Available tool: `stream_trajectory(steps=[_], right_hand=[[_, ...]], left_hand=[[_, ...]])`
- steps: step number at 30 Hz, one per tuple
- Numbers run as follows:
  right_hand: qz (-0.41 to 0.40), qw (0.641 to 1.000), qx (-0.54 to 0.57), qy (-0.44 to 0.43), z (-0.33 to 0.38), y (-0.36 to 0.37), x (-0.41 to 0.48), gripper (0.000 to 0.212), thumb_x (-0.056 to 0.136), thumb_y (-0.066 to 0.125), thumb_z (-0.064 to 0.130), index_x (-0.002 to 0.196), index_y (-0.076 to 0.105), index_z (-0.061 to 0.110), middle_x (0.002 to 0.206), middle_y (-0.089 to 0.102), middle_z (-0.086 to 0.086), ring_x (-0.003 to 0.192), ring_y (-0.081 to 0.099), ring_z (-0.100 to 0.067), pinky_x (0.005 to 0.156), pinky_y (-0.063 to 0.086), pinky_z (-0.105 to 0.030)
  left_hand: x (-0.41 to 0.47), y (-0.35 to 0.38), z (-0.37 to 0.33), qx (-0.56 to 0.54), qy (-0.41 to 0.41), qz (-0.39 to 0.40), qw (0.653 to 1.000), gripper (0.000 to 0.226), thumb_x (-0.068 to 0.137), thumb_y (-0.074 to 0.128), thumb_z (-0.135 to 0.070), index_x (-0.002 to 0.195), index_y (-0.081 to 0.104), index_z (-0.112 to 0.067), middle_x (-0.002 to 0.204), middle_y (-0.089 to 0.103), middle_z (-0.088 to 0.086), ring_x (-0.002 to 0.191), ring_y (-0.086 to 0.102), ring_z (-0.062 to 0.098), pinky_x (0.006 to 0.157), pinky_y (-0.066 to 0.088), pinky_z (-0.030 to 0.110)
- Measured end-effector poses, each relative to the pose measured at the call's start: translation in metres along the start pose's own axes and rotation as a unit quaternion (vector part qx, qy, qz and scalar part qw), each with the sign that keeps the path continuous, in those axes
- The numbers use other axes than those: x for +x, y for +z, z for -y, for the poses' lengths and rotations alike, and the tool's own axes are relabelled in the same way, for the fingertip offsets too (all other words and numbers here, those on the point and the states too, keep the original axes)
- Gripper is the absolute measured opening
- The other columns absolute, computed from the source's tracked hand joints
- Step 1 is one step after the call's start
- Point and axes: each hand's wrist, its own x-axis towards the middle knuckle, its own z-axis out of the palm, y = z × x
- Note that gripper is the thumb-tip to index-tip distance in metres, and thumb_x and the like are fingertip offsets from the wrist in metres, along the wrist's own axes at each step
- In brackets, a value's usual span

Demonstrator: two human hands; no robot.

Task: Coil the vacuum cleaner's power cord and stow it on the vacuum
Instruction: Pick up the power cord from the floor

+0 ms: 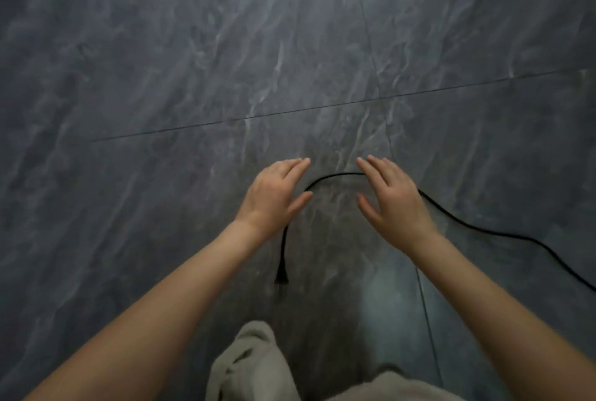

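On the dark marbled floor (161, 78), seen from the head camera, a thin black power cord (467, 226) is laid in a loose arc: its plug (281, 278) rests near the middle of the frame, close to the person's feet, and from there the line rises, bends over between the two hands and trails away to the lower right edge. Both hands are held out above it with nothing gripped; the left hand (274, 197) is spread flat with its fingers (298, 165) extended, and the right hand (395, 203) is likewise spread, thumb apart. Whether either palm touches the cord cannot be told, since the cord passes behind each hand. The cord is judged to be light, limp and fairly smooth, so that it will sag and slide rather than hold a shape; loops are likely to spring apart unless pinched together. A hold just behind the plug, where the moulded end is stiffer, is judged the best starting point, with the other hand used to feed the slack. Little else can be made out: the vacuum is not in view, the far end of the cord is cut off at the frame edge, and a pale trouser leg (251, 365) hides the floor at the bottom.
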Motion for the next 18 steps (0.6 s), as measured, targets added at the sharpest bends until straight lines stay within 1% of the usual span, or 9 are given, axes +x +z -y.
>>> stream_trajectory(steps=[3,5,7,9,11,12,15,16,18], right_hand=[[0.000,0.999,-0.018,-0.033,-0.023,0.053,0.032,0.059,0.087,0.057,0.030,0.141,0.045,0.010,0.141,0.052,-0.016,0.131,0.046,-0.037,0.106,0.041,-0.050],[0.006,0.999,-0.031,-0.037,-0.036,0.078,0.043,0.057,0.086,0.060,0.027,0.139,0.048,0.009,0.137,0.056,-0.016,0.126,0.050,-0.038,0.101,0.045,-0.050],[0.000,0.998,-0.054,-0.037,-0.047,0.092,0.048,0.050,0.087,0.056,0.028,0.133,0.054,0.008,0.126,0.062,-0.015,0.113,0.057,-0.038,0.089,0.051,-0.049],[-0.018,0.996,-0.076,-0.049,-0.058,0.096,0.049,0.040,0.087,0.048,0.031,0.114,0.065,0.008,0.104,0.066,-0.014,0.092,0.062,-0.037,0.074,0.052,-0.044],[-0.019,0.995,-0.070,-0.068,-0.063,0.092,0.047,0.032,0.088,0.046,0.032,0.095,0.068,0.009,0.086,0.063,-0.012,0.077,0.062,-0.035,0.064,0.049,-0.040],[-0.017,0.996,-0.049,-0.067,-0.063,0.086,0.043,0.030,0.090,0.047,0.031,0.092,0.068,0.010,0.083,0.062,-0.011,0.073,0.061,-0.033,0.061,0.048,-0.039],[-0.036,0.998,0.045,-0.008,-0.045,0.049,0.019,0.017,0.092,0.060,0.027,0.096,0.067,0.013,0.088,0.063,-0.006,0.071,0.062,-0.025,0.053,0.050,-0.036],[-0.047,0.997,0.065,0.007,-0.036,0.033,0.009,0.014,0.091,0.062,0.027,0.095,0.067,0.014,0.088,0.064,-0.004,0.071,0.062,-0.022,0.053,0.049,-0.034],[-0.061,0.991,0.113,0.025,-0.016,-0.005,-0.013,0.011,0.091,0.064,0.024,0.093,0.067,0.014,0.084,0.067,-0.002,0.070,0.063,-0.020,0.055,0.049,-0.033]], left_hand=[[0.024,0.059,0.023,0.021,0.024,0.012,0.999,0.061,0.086,0.047,-0.046,0.133,0.053,-0.007,0.131,0.059,0.015,0.120,0.056,0.033,0.101,0.044,0.041],[0.032,0.090,0.029,0.031,0.030,0.016,0.999,0.059,0.086,0.047,-0.045,0.130,0.056,-0.006,0.131,0.060,0.016,0.121,0.055,0.035,0.103,0.043,0.043],[0.036,0.111,0.029,0.034,0.028,0.005,0.999,0.052,0.086,0.047,-0.039,0.124,0.060,-0.006,0.130,0.060,0.017,0.122,0.054,0.036,0.103,0.043,0.044],[0.037,0.121,0.025,0.017,0.014,-0.027,0.999,0.038,0.084,0.049,-0.032,0.108,0.064,-0.007,0.123,0.061,0.017,0.117,0.055,0.036,0.098,0.047,0.045],[0.037,0.118,0.019,-0.017,0.000,-0.048,0.999,0.026,0.083,0.049,-0.028,0.094,0.062,-0.008,0.112,0.063,0.014,0.105,0.056,0.034,0.087,0.050,0.046],[0.036,0.113,0.015,-0.044,-0.010,-0.049,0.998,0.022,0.085,0.050,-0.026,0.092,0.061,-0.008,0.105,0.064,0.013,0.098,0.057,0.033,0.082,0.050,0.046],[0.022,0.079,-0.007,-0.178,-0.076,-0.041,0.980,0.010,0.093,0.056,-0.020,0.094,0.055,-0.010,0.089,0.064,0.005,0.080,0.061,0.025,0.069,0.050,0.040],[0.016,0.061,-0.018,-0.207,-0.091,-0.042,0.973,0.009,0.094,0.057,-0.019,0.096,0.054,-0.011,0.085,0.064,0.000,0.076,0.061,0.020,0.066,0.049,0.036],[0.001,0.020,-0.044,-0.240,-0.091,-0.042,0.965,0.008,0.093,0.058,-0.019,0.096,0.053,-0.013,0.077,0.058,-0.012,0.067,0.056,0.006,0.061,0.044,0.026]])
